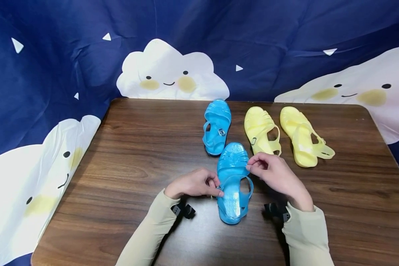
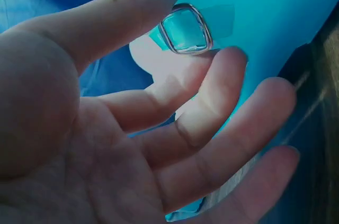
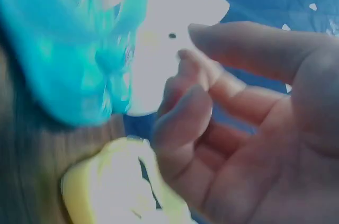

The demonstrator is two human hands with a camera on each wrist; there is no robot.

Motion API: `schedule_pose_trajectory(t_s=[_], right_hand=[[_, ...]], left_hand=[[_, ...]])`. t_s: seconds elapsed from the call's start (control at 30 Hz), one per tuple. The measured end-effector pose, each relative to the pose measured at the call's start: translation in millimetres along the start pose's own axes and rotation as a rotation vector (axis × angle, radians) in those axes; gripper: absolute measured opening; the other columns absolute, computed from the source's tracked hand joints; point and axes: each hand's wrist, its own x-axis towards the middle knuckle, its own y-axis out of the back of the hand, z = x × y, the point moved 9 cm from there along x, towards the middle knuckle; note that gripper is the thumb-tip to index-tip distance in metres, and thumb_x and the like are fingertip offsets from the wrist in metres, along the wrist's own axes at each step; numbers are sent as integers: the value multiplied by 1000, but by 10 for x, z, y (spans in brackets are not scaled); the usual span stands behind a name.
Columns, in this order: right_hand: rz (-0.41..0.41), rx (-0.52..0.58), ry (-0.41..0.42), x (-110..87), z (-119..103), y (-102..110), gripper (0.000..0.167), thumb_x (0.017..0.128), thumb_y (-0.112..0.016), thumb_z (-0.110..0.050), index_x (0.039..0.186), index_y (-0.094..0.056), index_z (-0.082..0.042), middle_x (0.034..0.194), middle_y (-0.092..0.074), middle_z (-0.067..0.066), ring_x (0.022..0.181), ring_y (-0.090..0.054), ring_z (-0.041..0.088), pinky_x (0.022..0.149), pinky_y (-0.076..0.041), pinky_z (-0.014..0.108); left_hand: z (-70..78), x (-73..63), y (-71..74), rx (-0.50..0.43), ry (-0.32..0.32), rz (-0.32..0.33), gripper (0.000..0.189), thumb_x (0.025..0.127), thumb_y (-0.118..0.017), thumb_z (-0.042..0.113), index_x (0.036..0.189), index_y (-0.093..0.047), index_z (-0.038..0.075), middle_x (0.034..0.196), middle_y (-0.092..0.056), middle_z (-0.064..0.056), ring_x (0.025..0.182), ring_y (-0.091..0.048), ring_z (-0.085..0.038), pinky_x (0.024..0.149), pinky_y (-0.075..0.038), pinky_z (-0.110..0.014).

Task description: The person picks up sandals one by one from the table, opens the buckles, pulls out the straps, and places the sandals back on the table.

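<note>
A blue jelly sandal (image 1: 233,162) lies near the middle of the table, toe pointing away. My left hand (image 1: 199,183) pinches its left side at the strap, thumb on top. In the left wrist view, a metal buckle (image 2: 207,36) shows on the blue strap beside that thumb and index finger. At the sandal's right edge, by the toe straps, is my right hand (image 1: 277,173), its fingers loosely curled. The right wrist view shows nothing between the right thumb and fingers, which are apart from the blue sandal (image 3: 74,75).
A second blue sandal (image 1: 217,111) lies just beyond the first. Two yellow sandals (image 1: 257,120) (image 1: 304,138) lie to the right; my right hand overlaps the heel end of the nearer one. A navy cloud-print cloth (image 1: 252,33) hangs behind the brown wooden table (image 1: 136,147).
</note>
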Motion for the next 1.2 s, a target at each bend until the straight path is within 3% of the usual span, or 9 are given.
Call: schedule_pose_trajectory(t_s=[0.17, 0.33, 0.47, 0.6, 0.87, 1.2], right_hand=[[-69, 35, 207, -31, -327, -187, 2, 91, -66, -13, 90, -68, -12, 80, -61, -5, 73, -54, 9, 65, -48, 23], [-201, 1, 288, -35, -499, -497, 3, 91, -66, -14, 93, -69, -15, 86, -61, -8, 77, -54, 5, 69, -49, 25], [-274, -20, 303, -35, -555, -658, 8, 91, -66, -11, 96, -70, -15, 94, -64, -7, 86, -57, 9, 78, -50, 29], [-291, -39, 315, -35, -567, -715, 10, 90, -66, -9, 96, -71, -15, 97, -64, -8, 96, -60, 13, 86, -50, 32], [-320, -80, 306, -31, -507, -781, 14, 89, -65, -8, 99, -72, -16, 99, -65, -7, 98, -60, 12, 88, -50, 33], [-341, -105, 306, -48, -486, -792, 16, 87, -66, -4, 98, -72, -15, 98, -63, -5, 93, -58, 12, 81, -49, 29]], left_hand=[[19, 28, -52, 21, -7, -21, 18, 88, -71, 27, 82, -64, 12, 63, -58, 5, 56, -48, -5, 54, -36, -18], [56, 43, -112, 42, -53, -52, 21, 91, -67, 27, 78, -62, 12, 59, -53, 6, 53, -44, -4, 51, -33, -18], [82, 47, -134, 28, -86, -68, 16, 92, -66, 25, 84, -65, 10, 58, -52, 7, 51, -43, -4, 51, -32, -17], [89, 50, -129, 33, -105, -71, 15, 92, -67, 23, 86, -65, 10, 58, -51, 8, 52, -44, -3, 52, -33, -17], [45, 64, -131, 21, -128, -99, 15, 92, -67, 23, 85, -64, 10, 62, -53, 7, 56, -46, -3, 54, -35, -17], [-11, 86, -146, -38, -114, -123, 15, 90, -68, 20, 81, -61, 11, 63, -54, 9, 57, -45, -2, 55, -34, -17]])
